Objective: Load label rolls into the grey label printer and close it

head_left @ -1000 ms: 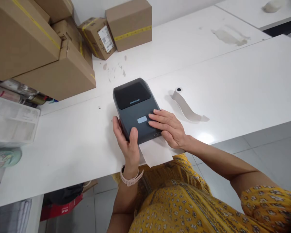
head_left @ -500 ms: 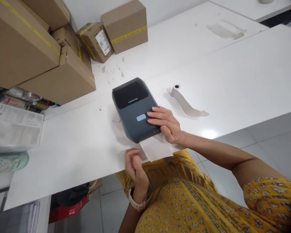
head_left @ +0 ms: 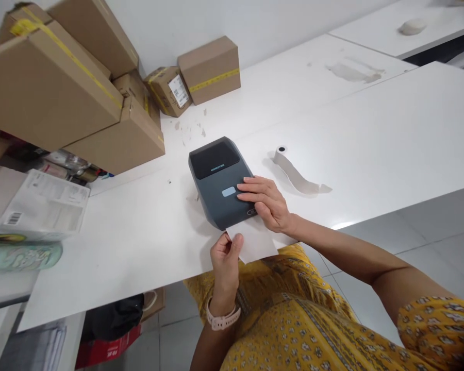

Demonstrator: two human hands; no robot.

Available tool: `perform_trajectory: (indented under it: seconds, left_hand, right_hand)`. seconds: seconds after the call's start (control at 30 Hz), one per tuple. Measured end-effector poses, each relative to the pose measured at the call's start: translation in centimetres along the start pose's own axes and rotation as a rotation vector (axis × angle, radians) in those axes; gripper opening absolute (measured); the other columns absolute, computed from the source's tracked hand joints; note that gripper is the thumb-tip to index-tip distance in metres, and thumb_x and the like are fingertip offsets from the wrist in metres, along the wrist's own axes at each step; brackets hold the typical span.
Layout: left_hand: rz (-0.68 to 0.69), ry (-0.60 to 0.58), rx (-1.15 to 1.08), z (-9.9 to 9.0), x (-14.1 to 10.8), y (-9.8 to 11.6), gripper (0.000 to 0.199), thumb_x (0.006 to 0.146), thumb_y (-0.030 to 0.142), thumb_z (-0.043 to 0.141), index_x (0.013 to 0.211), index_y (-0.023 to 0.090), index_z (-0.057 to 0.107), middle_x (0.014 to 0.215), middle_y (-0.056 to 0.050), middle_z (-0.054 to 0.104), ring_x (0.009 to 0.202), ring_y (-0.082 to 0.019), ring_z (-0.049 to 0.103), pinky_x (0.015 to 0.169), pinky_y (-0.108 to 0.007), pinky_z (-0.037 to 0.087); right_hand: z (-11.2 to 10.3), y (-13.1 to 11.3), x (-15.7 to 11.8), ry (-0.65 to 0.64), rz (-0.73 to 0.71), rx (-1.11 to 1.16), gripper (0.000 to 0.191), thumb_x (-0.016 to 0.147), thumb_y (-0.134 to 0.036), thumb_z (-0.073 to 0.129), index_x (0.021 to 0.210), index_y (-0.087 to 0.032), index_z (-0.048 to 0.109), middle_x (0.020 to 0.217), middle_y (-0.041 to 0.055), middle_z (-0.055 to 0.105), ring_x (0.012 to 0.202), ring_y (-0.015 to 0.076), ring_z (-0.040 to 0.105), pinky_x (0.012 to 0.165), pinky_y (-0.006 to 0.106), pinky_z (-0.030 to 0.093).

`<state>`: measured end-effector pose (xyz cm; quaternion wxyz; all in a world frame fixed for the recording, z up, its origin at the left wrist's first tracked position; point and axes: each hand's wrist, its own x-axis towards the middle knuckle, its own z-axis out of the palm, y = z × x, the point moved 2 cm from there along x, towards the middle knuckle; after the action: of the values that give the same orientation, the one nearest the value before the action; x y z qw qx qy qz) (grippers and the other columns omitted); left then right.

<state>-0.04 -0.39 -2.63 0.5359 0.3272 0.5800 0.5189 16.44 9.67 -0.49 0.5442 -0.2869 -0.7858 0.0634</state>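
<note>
A dark grey-blue label printer (head_left: 216, 198) with a black window and a pale button stands on the white table. White paper (head_left: 257, 242) sticks out of its near end and hangs toward the table's front edge. My left hand (head_left: 226, 257) is closed, pinching the left edge of this paper between thumb and fingers close to the printer. My right hand (head_left: 266, 201) lies on the printer's right side, fingers stretched out over the top beside the button. To the right, a small paper roll (head_left: 281, 150) has a loose strip (head_left: 299, 180) trailing from it.
Cardboard boxes (head_left: 62, 87) are stacked at the left, with two smaller boxes (head_left: 212, 69) by the wall. A white carton (head_left: 46, 201) and a green bottle-like item (head_left: 27, 257) are at the left edge. Peeled patches (head_left: 355, 73) mark the table (head_left: 379, 139) at the back.
My left hand has moved up and closed on the paper's left edge. My right hand stays on the printer. The whole view has shifted slightly.
</note>
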Motion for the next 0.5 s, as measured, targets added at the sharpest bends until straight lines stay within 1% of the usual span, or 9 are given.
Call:
perform_trajectory:
  seconds: [0.07,0.13,0.17,0.2,0.3,0.33,0.4,0.47,0.5]
  left_hand:
    - [0.079,-0.015,0.131,-0.8,0.0,0.1,0.05,0.08,0.056,0.08,0.061,0.019,0.053,0.058,0.006,0.039,0.056,-0.009,0.033,0.054,-0.024,0.03]
    - [0.194,0.007,0.243,-1.7,0.0,1.0,0.049,0.091,0.051,0.07,0.059,0.019,0.051,0.058,0.005,0.038,0.057,-0.01,0.035,0.055,-0.025,0.03]
    - [0.265,0.042,0.279,-2.2,0.1,1.7,0.046,0.095,0.048,0.065,0.06,0.019,0.054,0.058,0.004,0.039,0.057,-0.011,0.038,0.055,-0.025,0.032]
    - [0.34,0.087,0.295,-2.7,0.2,2.7,0.043,0.097,0.044,0.06,0.062,0.019,0.058,0.059,0.003,0.042,0.058,-0.011,0.041,0.056,-0.025,0.034]
    - [0.545,0.233,0.283,-3.9,1.6,6.1,0.033,0.097,0.037,0.057,0.071,0.02,0.069,0.062,0.002,0.053,0.057,-0.012,0.048,0.055,-0.025,0.039]
    - [0.597,0.275,0.282,-4.1,2.4,7.3,0.031,0.096,0.035,0.057,0.072,0.02,0.07,0.062,0.002,0.055,0.056,-0.012,0.049,0.054,-0.025,0.039]
    - [0.69,0.352,0.292,-4.3,4.3,9.7,0.028,0.094,0.031,0.057,0.073,0.019,0.069,0.064,0.002,0.058,0.056,-0.011,0.05,0.053,-0.024,0.04]
    - [0.78,0.377,0.297,-4.1,6.3,11.5,0.026,0.093,0.03,0.057,0.074,0.018,0.069,0.065,0.002,0.059,0.057,-0.011,0.052,0.054,-0.024,0.041]
    - [0.808,0.375,0.3,-3.8,7.3,12.0,0.025,0.093,0.03,0.058,0.075,0.018,0.069,0.066,0.001,0.061,0.058,-0.011,0.053,0.054,-0.023,0.042]
  right_hand:
    - [-0.4,-0.2,1.0,-0.051,-0.017,-0.047,0.039,0.106,-0.031,0.04,0.132,-0.028,0.069,0.123,0.006,0.075,0.123,0.0237,0.066,0.111,0.05,0.047]
    - [-0.9,-0.3,2.4,-0.148,-0.012,-0.112,0.038,0.107,-0.037,0.043,0.132,-0.029,0.069,0.123,0.0058,0.074,0.116,0.0239,0.066,0.116,0.052,0.04]
    - [-1.1,-0.4,3.1,-0.195,-0.015,-0.148,0.038,0.107,-0.042,0.043,0.13,-0.03,0.07,0.126,0.0053,0.073,0.118,0.0244,0.065,0.12,0.054,0.035]
    - [-1.4,-0.6,3.8,-0.235,-0.029,-0.182,0.038,0.108,-0.046,0.042,0.126,-0.031,0.072,0.132,0.0045,0.071,0.124,0.0254,0.063,0.123,0.056,0.03]
    - [-2.1,-1.1,5.7,-0.332,-0.085,-0.239,0.041,0.106,-0.058,0.042,0.113,-0.034,0.074,0.147,-0.0005,0.066,0.146,0.0297,0.05,0.13,0.062,0.016]
    - [-2.1,-1.2,6.2,-0.372,-0.083,-0.233,0.04,0.104,-0.061,0.045,0.109,-0.035,0.075,0.148,-0.0022,0.065,0.15,0.0305,0.046,0.132,0.063,0.015]
    - [-2.0,-1.3,7.0,-0.455,-0.06,-0.194,0.037,0.101,-0.064,0.051,0.101,-0.036,0.075,0.147,-0.0049,0.066,0.153,0.0306,0.044,0.134,0.063,0.016]
    - [-1.6,-1.2,7.4,-0.51,-0.052,-0.175,0.037,0.1,-0.066,0.052,0.097,-0.037,0.075,0.144,-0.0056,0.068,0.154,0.0296,0.044,0.134,0.064,0.02]
    - [-1.5,-1.1,7.3,-0.517,-0.064,-0.185,0.038,0.1,-0.066,0.051,0.097,-0.036,0.074,0.144,-0.0044,0.068,0.154,0.0296,0.044,0.133,0.064,0.02]
